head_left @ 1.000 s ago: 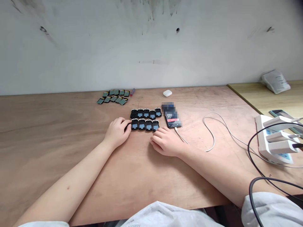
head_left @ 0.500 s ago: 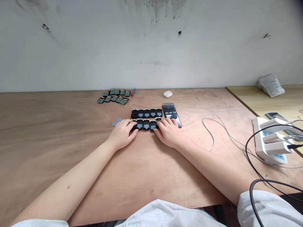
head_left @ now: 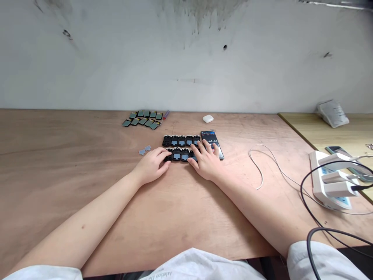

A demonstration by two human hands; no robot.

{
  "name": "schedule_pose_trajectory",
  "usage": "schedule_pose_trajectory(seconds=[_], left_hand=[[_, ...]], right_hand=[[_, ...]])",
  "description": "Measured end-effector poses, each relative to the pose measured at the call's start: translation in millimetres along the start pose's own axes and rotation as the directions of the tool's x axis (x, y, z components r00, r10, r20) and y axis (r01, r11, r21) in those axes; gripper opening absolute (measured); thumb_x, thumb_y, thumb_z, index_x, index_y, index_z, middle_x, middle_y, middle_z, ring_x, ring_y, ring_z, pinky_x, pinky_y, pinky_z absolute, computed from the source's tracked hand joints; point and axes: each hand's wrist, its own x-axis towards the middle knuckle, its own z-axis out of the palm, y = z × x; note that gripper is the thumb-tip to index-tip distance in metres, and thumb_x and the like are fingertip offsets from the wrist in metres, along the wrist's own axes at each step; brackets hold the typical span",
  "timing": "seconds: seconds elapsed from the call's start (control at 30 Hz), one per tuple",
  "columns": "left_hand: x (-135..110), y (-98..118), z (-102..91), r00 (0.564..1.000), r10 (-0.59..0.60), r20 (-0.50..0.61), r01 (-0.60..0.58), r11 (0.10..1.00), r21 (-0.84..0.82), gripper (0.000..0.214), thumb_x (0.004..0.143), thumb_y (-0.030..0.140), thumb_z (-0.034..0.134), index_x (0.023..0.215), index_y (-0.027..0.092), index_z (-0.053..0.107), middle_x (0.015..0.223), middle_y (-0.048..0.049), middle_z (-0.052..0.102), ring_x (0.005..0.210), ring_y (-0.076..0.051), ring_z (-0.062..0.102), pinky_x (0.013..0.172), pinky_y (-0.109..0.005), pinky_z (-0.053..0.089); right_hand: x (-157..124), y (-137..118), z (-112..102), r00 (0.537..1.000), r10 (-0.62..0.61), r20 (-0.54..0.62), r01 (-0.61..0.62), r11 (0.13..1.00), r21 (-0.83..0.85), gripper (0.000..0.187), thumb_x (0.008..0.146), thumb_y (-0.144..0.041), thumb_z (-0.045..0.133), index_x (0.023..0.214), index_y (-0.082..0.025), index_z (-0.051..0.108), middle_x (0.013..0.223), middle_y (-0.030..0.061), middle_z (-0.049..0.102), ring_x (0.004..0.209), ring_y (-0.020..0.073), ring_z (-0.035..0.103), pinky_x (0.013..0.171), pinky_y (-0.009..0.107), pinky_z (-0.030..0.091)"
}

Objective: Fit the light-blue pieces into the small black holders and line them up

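Two rows of small black frames with blue windows [head_left: 181, 141] lie on the wooden table [head_left: 87, 175]. My left hand [head_left: 152, 166] rests at the left end of the near row, fingers curled against the end frame. My right hand [head_left: 204, 161] lies flat at the right end, fingers spread over the last frames and touching the edge of a phone [head_left: 214, 142] that shows a timer. Two small grey tabs [head_left: 145, 149] lie just left of my left hand.
Several green-grey panels [head_left: 142, 119] and a red-handled screwdriver [head_left: 165, 115] sit near the wall. A white earbud case [head_left: 208, 118] is behind the phone. A white cable [head_left: 259, 163], a power strip with plugs [head_left: 332, 177] and black cords [head_left: 314, 217] lie at the right.
Both hands have moved in to the ends of the near row of frames. My right hand slid up from in front of the row onto its right end. Two grey tabs now show.
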Motion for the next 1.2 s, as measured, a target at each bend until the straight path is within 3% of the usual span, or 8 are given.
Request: schedule_pose_trajectory(seconds=[0.33, 0.53, 0.63, 0.83, 0.9, 1.03, 1.1, 1.2], left_hand=[[-2, -5, -2.2, 0.994, -0.088, -0.060, 0.082, 0.992, -0.097, 0.032, 0.099, 0.030, 0.052, 0.128, 0.020, 0.061, 0.116, -0.0105, 0.068, 0.104, -0.026, 0.068, 0.091, -0.042, 0.056], [-2, -3, -3.4, 0.995, -0.064, -0.074, 0.058, 0.995, -0.077, 0.030, 0.099, 0.027, 0.051, 0.126, 0.019, 0.061, 0.114, -0.0103, 0.068, 0.101, -0.025, 0.068, 0.091, -0.041, 0.056], [-2, -4, -3.6, 0.995, -0.051, -0.086, 0.045, 0.997, -0.067, 0.029, 0.098, 0.025, 0.051, 0.125, 0.019, 0.060, 0.114, -0.0099, 0.068, 0.100, -0.024, 0.067, 0.091, -0.040, 0.056], [-6, -1, -3.8, 0.983, 0.079, -0.163, -0.078, 0.997, 0.011, 0.030, 0.097, 0.017, 0.050, 0.125, 0.018, 0.061, 0.111, -0.0114, 0.068, 0.099, -0.024, 0.067, 0.087, -0.039, 0.056], [-8, 6, -2.7, 0.968, 0.186, -0.167, -0.177, 0.982, 0.071, 0.031, 0.096, 0.014, 0.050, 0.124, 0.018, 0.061, 0.107, -0.0115, 0.069, 0.097, -0.025, 0.067, 0.085, -0.040, 0.055], [-11, 27, 2.4, 0.918, 0.393, -0.062, -0.387, 0.918, 0.087, 0.031, 0.095, 0.013, 0.050, 0.124, 0.018, 0.061, 0.098, -0.0094, 0.070, 0.087, -0.023, 0.066, 0.076, -0.037, 0.053], [-11, 38, 4.7, 0.909, 0.417, 0.014, -0.417, 0.907, 0.058, 0.030, 0.097, 0.016, 0.050, 0.125, 0.018, 0.059, 0.094, -0.0081, 0.070, 0.084, -0.022, 0.065, 0.074, -0.036, 0.051], [-10, 48, 6.0, 0.926, 0.356, 0.129, -0.360, 0.933, 0.008, 0.029, 0.099, 0.032, 0.054, 0.124, 0.017, 0.057, 0.095, -0.0086, 0.069, 0.085, -0.023, 0.065, 0.074, -0.036, 0.050]], right_hand=[[-6, 4, 0, 0.998, 0.013, -0.060, -0.012, 1.000, 0.021, 0.051, 0.108, -0.054, 0.039, 0.142, -0.020, 0.055, 0.134, 0.0178, 0.065, 0.144, 0.0395, 0.038, 0.119, 0.065, 0.016], [-21, 6, -8, 0.992, -0.021, -0.123, 0.027, 0.999, 0.045, 0.046, 0.107, -0.052, 0.044, 0.134, -0.019, 0.060, 0.124, 0.0179, 0.069, 0.135, 0.0390, 0.046, 0.119, 0.062, 0.019], [-26, 3, -17, 0.988, -0.034, -0.153, 0.044, 0.997, 0.064, 0.042, 0.108, -0.049, 0.043, 0.129, -0.019, 0.062, 0.119, 0.0155, 0.071, 0.124, 0.0341, 0.055, 0.118, 0.057, 0.022], [-28, 0, -18, 0.960, -0.019, -0.280, 0.029, 0.999, 0.031, 0.038, 0.106, -0.046, 0.051, 0.088, -0.020, 0.073, 0.121, 0.0122, 0.072, 0.131, 0.0353, 0.051, 0.119, 0.059, 0.020], [-28, 2, -15, 0.956, -0.067, -0.285, 0.088, 0.994, 0.060, 0.040, 0.105, -0.043, 0.054, 0.077, -0.020, 0.072, 0.115, 0.0107, 0.074, 0.132, 0.0354, 0.051, 0.118, 0.059, 0.023], [-28, 5, -15, 0.911, -0.330, -0.247, 0.383, 0.899, 0.213, 0.034, 0.103, -0.034, 0.059, 0.074, -0.021, 0.071, 0.115, 0.0087, 0.074, 0.128, 0.0305, 0.055, 0.109, 0.051, 0.039], [-29, 4, -17, 0.867, -0.438, -0.237, 0.495, 0.814, 0.303, 0.029, 0.102, -0.033, 0.060, 0.078, -0.020, 0.071, 0.117, 0.0088, 0.073, 0.123, 0.0280, 0.057, 0.103, 0.047, 0.044], [-30, 0, -20, 0.819, -0.536, -0.206, 0.572, 0.726, 0.382, 0.023, 0.101, -0.032, 0.059, 0.087, -0.019, 0.072, 0.122, 0.0102, 0.070, 0.117, 0.0267, 0.058, 0.098, 0.045, 0.047]])
